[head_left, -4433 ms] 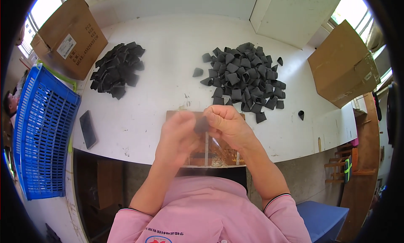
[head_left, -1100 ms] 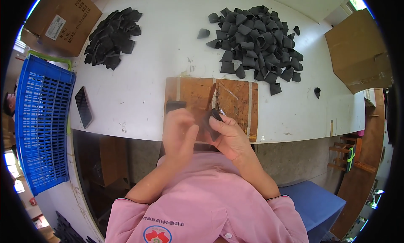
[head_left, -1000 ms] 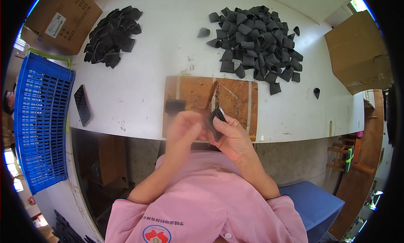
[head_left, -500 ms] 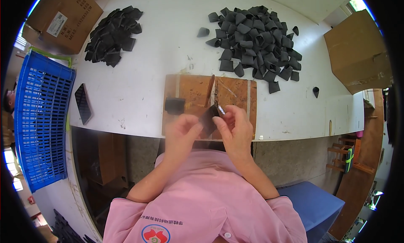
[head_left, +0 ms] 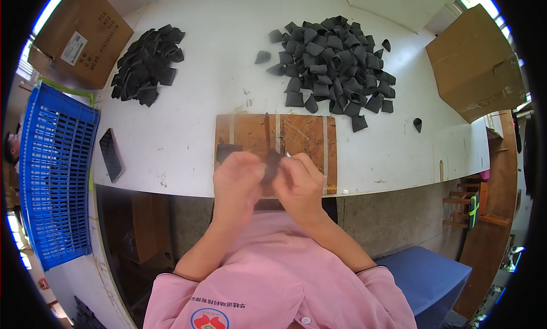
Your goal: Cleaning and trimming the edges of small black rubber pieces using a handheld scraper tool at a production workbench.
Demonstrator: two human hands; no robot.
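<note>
A small dark piece of sheet material [head_left: 270, 168], blurred and partly covered by fingers, is held over the front of a brown wooden board [head_left: 310, 132]. My left hand [head_left: 236, 181] pinches its left side, smeared by motion. My right hand [head_left: 301, 186] grips the other side with thumb and fingers. A shiny bit [head_left: 288, 155] shows by the right fingertips; its kind is unclear. Beyond the held piece, a thin brown stick [head_left: 267, 132] lies along the board. Another flat black piece [head_left: 227, 152] rests at the board's left, partly behind my left hand.
Farther back on the white table [head_left: 211, 78] is a heap of curled, cone-like dark grey pieces [head_left: 333, 61]. At the back left lies a pile of flatter black pieces [head_left: 147, 64]. Cardboard boxes [head_left: 80, 38] flank the table. A phone [head_left: 111, 155] lies near a blue crate [head_left: 57, 175].
The dark piece now looks more bunched between my fingers, and my left hand has turned more over it. The whole view has shifted slightly, with the table lower in it.
</note>
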